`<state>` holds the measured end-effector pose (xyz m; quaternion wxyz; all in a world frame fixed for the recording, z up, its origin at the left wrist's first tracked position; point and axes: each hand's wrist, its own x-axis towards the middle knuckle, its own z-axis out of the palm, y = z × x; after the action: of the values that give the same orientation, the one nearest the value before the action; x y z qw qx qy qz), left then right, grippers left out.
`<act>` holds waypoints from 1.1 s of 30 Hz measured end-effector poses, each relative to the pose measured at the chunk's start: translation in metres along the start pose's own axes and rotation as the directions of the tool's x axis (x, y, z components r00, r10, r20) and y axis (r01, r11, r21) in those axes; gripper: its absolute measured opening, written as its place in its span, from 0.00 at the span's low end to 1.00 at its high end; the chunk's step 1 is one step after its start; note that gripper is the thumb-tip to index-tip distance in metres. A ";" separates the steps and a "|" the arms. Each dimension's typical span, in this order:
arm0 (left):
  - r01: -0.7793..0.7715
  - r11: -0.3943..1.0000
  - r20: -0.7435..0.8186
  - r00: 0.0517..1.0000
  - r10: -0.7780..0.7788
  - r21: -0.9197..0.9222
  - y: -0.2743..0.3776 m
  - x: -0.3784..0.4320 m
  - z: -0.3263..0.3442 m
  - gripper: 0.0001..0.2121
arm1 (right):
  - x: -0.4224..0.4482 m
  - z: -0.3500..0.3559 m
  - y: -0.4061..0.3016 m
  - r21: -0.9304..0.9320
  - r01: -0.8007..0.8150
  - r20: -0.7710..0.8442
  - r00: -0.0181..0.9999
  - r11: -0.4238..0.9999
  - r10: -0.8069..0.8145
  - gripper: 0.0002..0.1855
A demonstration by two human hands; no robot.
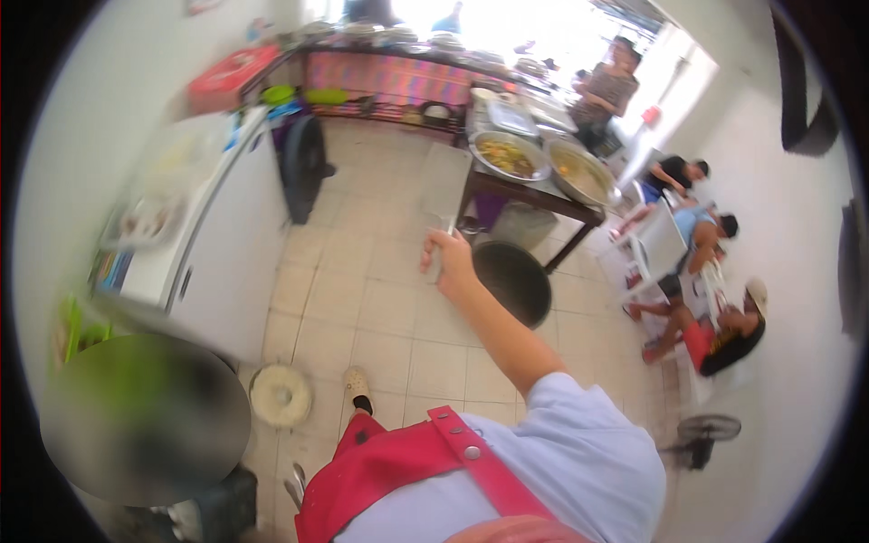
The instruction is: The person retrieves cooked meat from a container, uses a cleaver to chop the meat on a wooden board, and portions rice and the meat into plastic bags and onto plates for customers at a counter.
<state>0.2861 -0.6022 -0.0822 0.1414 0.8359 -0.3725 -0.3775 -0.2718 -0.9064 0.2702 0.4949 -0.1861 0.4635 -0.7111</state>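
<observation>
My right hand point(448, 261) is stretched out over the tiled floor, its fingers closed on the handle of a flat, broad-bladed utensil point(446, 180). The blade is pale and blurred, so its exact kind cannot be told. Just beyond and to the right stands a dark table point(533, 191) with a metal basin of mixed food point(506, 157) and a basin of yellowish food point(577, 173). Below my forearm, a large dark round tub point(519, 285) rests on the floor. My left hand is out of view. A red apron point(400, 461) covers my front.
A white chest freezer point(227, 231) lines the left side, a black fan point(304, 170) beyond it. A round pale object point(281, 396) lies on the floor near my shoe point(356, 383). Several people sit at right; a person point(606, 85) stands behind the table. A blurred oval hides the lower left.
</observation>
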 end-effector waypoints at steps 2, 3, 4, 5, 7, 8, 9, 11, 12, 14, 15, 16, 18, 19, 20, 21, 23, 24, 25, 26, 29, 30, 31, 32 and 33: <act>-0.002 0.998 0.072 0.997 -0.003 0.058 0.047 0.042 0.018 0.14 | 0.035 0.012 -0.024 0.073 0.062 -0.057 0.997 0.995 -0.058 0.08; -0.012 0.997 0.103 0.995 0.004 0.072 0.074 0.063 0.026 0.14 | 0.052 0.021 -0.036 0.138 0.092 -0.064 0.994 0.986 -0.084 0.08; -0.025 0.996 0.130 0.991 0.014 0.089 0.098 0.083 0.028 0.14 | 0.064 0.025 -0.048 0.143 0.105 -0.111 0.990 0.984 -0.089 0.08; -0.043 0.994 0.160 0.987 0.026 0.104 0.125 0.108 0.030 0.14 | 0.082 0.025 -0.055 0.147 0.126 -0.129 0.986 0.981 -0.107 0.08; -0.088 0.989 0.216 0.974 0.060 0.122 0.178 0.152 0.034 0.15 | 0.118 0.024 -0.068 0.194 0.214 -0.208 0.963 0.957 -0.173 0.07; -0.113 0.985 0.245 0.966 0.080 0.127 0.203 0.170 0.037 0.15 | 0.137 0.024 -0.076 0.221 0.240 -0.234 0.954 0.945 -0.188 0.07; -0.131 0.983 0.260 0.961 0.095 0.125 0.227 0.189 0.039 0.15 | 0.153 0.026 -0.082 0.221 0.251 -0.241 0.950 0.942 -0.197 0.07; -0.178 0.976 0.303 0.944 0.134 0.123 0.274 0.224 0.043 0.15 | 0.182 0.031 -0.095 0.275 0.307 -0.274 0.934 0.911 -0.232 0.07; -0.203 0.971 0.313 0.937 0.156 0.126 0.297 0.243 0.043 0.15 | 0.196 0.034 -0.099 0.270 0.312 -0.282 0.930 0.911 -0.235 0.07; -0.222 0.969 0.344 0.923 0.174 0.106 0.338 0.272 0.040 0.16 | 0.226 0.046 -0.098 0.238 0.382 -0.348 0.892 0.893 -0.288 0.07; -0.231 0.968 0.348 0.919 0.185 0.096 0.356 0.287 0.034 0.16 | 0.241 0.048 -0.097 0.245 0.366 -0.338 0.900 0.898 -0.275 0.07; -0.235 0.968 0.356 0.915 0.190 0.089 0.380 0.298 0.033 0.16 | 0.255 0.044 -0.095 0.253 0.375 -0.315 0.903 0.892 -0.291 0.07; -0.246 0.967 0.359 0.910 0.207 0.066 0.444 0.306 0.032 0.16 | 0.290 0.043 -0.096 0.250 0.375 -0.287 0.909 0.893 -0.302 0.08; -0.297 0.953 0.332 0.907 0.260 0.064 0.480 0.305 0.033 0.17 | 0.305 0.039 -0.097 0.232 0.372 -0.292 0.908 0.899 -0.300 0.08; -0.277 0.960 0.291 0.922 0.257 0.031 0.487 0.319 0.040 0.17 | 0.319 0.029 -0.096 0.248 0.351 -0.283 0.918 0.903 -0.279 0.08; -0.395 0.915 0.284 0.889 0.360 0.077 0.498 0.343 0.055 0.17 | 0.342 0.026 -0.100 0.266 0.344 -0.267 0.924 0.901 -0.274 0.08; -0.486 0.868 0.258 0.856 0.449 0.101 0.530 0.361 0.081 0.18 | 0.387 0.052 -0.104 0.239 0.337 -0.238 0.929 0.911 -0.282 0.08; -0.419 0.902 0.290 0.880 0.376 0.104 0.538 0.356 0.084 0.18 | 0.402 0.051 -0.097 0.196 0.329 -0.310 0.915 0.924 -0.260 0.07; -0.354 0.930 0.306 0.900 0.310 0.099 0.557 0.348 0.086 0.18 | 0.424 0.057 -0.096 0.192 0.315 -0.294 0.922 0.930 -0.252 0.07; -0.340 0.936 0.300 0.905 0.300 0.090 0.563 0.349 0.097 0.18 | 0.448 0.062 -0.094 0.203 0.269 -0.281 0.937 0.941 -0.208 0.07; -0.199 0.961 0.191 0.968 0.162 0.191 0.532 0.348 0.120 0.21 | 0.514 0.076 -0.074 0.176 0.155 -0.211 0.970 0.972 -0.117 0.08; -0.132 0.959 0.149 0.984 0.096 0.250 0.510 0.358 0.136 0.22 | 0.530 0.081 -0.066 0.128 0.041 -0.195 0.981 0.991 -0.016 0.08; -0.067 0.951 0.111 0.993 0.034 0.303 0.497 0.365 0.150 0.22 | 0.548 0.090 -0.062 0.076 -0.063 -0.184 0.980 0.995 0.076 0.09; -0.008 0.955 0.123 0.992 -0.030 0.298 0.503 0.363 0.161 0.22 | 0.563 0.097 -0.060 0.063 -0.055 -0.184 0.981 0.996 0.066 0.09; 0.035 0.966 0.136 0.988 -0.071 0.255 0.516 0.359 0.165 0.22 | 0.576 0.105 -0.053 -0.005 -0.122 -0.167 0.979 0.993 0.119 0.09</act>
<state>0.0558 -1.2092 -0.1153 -0.0034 0.8273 -0.4041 -0.3903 -0.4778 -1.4567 0.2562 0.4952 -0.1015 0.5190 -0.6892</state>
